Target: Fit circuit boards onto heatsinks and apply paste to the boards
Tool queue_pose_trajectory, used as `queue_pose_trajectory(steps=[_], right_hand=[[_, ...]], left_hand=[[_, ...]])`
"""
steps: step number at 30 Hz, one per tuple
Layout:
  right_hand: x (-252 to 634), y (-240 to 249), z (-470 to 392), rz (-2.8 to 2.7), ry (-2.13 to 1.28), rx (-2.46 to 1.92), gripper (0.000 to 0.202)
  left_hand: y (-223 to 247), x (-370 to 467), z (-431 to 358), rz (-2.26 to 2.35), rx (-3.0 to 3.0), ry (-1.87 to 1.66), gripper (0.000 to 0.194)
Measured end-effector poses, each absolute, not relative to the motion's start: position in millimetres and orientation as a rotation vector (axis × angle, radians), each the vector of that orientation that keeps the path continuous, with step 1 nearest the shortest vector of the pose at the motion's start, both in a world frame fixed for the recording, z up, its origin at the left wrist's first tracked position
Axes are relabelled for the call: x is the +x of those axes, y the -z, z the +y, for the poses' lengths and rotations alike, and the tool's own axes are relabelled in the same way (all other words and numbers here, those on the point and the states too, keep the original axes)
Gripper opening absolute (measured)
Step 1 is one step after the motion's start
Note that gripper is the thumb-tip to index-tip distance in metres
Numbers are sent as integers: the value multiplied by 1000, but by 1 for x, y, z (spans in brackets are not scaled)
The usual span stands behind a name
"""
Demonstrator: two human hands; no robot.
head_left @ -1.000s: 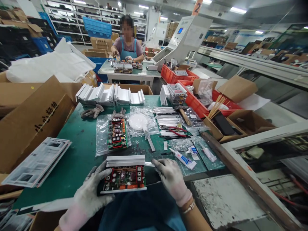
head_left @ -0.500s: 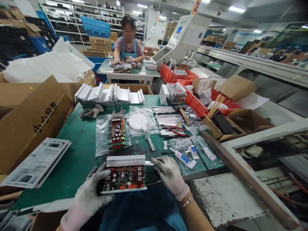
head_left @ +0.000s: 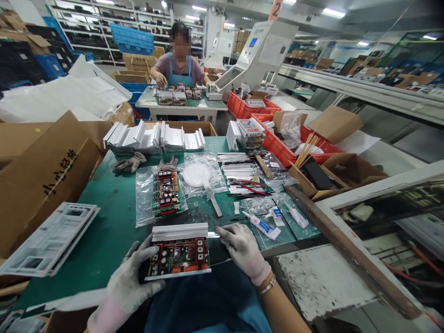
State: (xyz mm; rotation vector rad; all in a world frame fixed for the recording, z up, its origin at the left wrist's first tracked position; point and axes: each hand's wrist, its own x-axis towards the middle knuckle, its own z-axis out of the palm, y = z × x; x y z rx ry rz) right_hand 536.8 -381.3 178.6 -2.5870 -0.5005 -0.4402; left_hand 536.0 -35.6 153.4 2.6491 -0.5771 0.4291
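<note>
My left hand [head_left: 133, 273], in a whitish glove, grips the left end of a circuit board in an aluminium housing [head_left: 180, 232]. The board [head_left: 178, 259] faces up, with red-framed parts, capacitors and orange blocks on it. From the housing's right end a thin light-coloured metal strip [head_left: 212, 235] sticks out. My right hand [head_left: 243, 249], gloved too, is closed on the strip's outer end. Another circuit board [head_left: 167, 194] lies on a clear bag beyond the housing. Metal strips [head_left: 239, 172] lie in rows farther right, with red-handled pliers [head_left: 251, 185] on them.
Glue tubes [head_left: 262, 225] lie at the right, and a putty knife [head_left: 214, 202] near a white round lid [head_left: 196, 175]. Aluminium profiles [head_left: 149, 138] line the table's back. Cardboard [head_left: 52, 180] stands left, red crates [head_left: 277, 143] right. A co-worker [head_left: 180, 67] is at another table.
The view has shifted slightly, while my hands, the housing and the strip hold nearly the same pose. The co-worker's hands have moved apart, one reaching to the right side of the far table.
</note>
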Motion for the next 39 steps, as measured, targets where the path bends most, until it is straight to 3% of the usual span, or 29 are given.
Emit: queue_pose_trajectory(steps=[5, 12, 16, 20, 26, 33, 39], right_hand=[[544, -184, -371, -517, 510, -2467, 21], [537, -198, -361, -451, 588, -2445, 19], [508, -189, -379, 103, 621, -2439, 35], [494, -181, -375, 438, 388, -2276, 49], [497, -181, -326, 167, 198, -1950, 55], [492, -166, -325, 91, 37, -2031, 61], [487, -167, -318, 129, 143, -2058, 54]], left_hand=[[-153, 537, -36, -624, 2637, -492, 64], [-155, 534, -38, -562, 2608, -422, 61], [-161, 532, -45, -530, 2607, -429, 61], [-171, 528, -52, -537, 2558, -414, 56], [-179, 515, -58, -575, 2501, -420, 60], [-178, 507, -63, -545, 2493, -413, 63], [-174, 502, -61, -501, 2516, -295, 68]])
